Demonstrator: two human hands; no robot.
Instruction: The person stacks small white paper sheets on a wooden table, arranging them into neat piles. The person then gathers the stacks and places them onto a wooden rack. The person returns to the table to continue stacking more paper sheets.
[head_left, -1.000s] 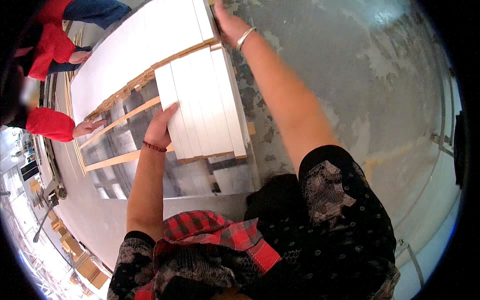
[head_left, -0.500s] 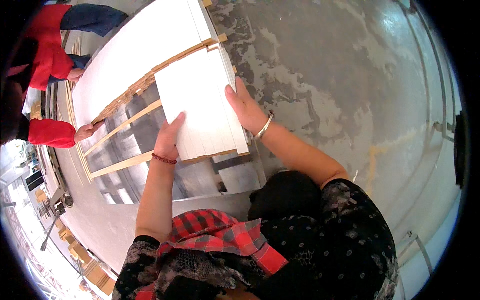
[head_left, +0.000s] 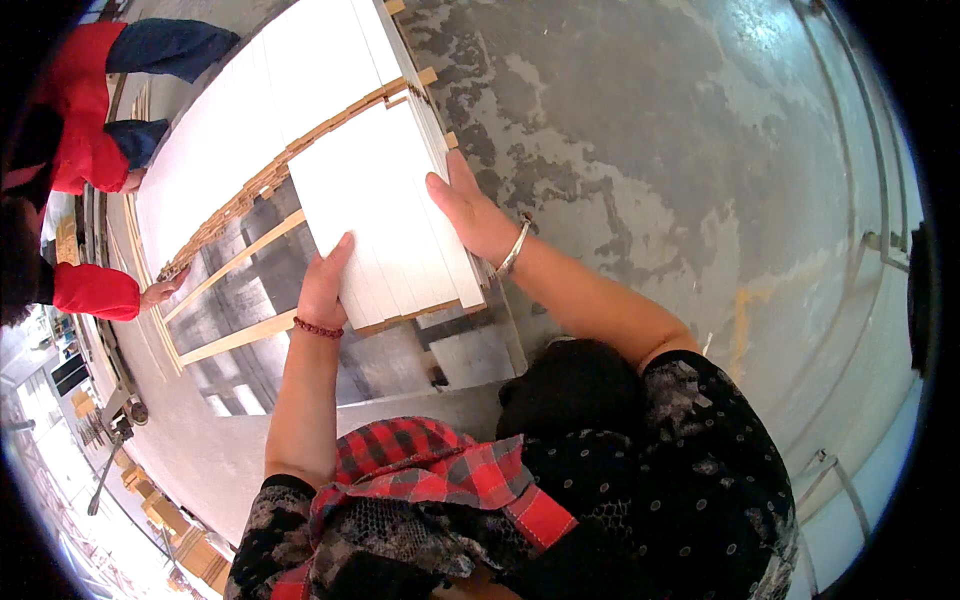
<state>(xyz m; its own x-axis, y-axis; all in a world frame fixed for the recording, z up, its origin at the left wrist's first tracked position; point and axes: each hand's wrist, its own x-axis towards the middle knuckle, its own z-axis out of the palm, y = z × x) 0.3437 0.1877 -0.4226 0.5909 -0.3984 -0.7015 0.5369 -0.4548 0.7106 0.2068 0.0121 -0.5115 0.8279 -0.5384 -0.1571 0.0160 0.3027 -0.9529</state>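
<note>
A stack of white-faced boards (head_left: 385,215) with brown edges lies in front of me, at the near right end of a dark platform. My left hand (head_left: 323,285) grips its left side, thumb resting on the white top and the other fingers hidden at the edge. On the opposite side, my right hand (head_left: 472,215) is closed round the right edge, its thumb also on top. The boards sit side by side in narrow strips, their right ends slightly fanned. Beyond them, touching at the far edge, spreads a larger layer of white boards (head_left: 260,110).
A co-worker in a red jacket (head_left: 90,150) stands at the far left, with a hand (head_left: 162,290) near the larger layer's edge. Wooden slats (head_left: 240,337) cross the dark platform (head_left: 360,380). Worn concrete floor (head_left: 640,150) extends to the right. Cartons (head_left: 165,515) are at lower left.
The boards and both my hands appear slightly further left in the picture, along with the background. My grip looks the same. The co-worker's near hand has shifted slightly at the board edge.
</note>
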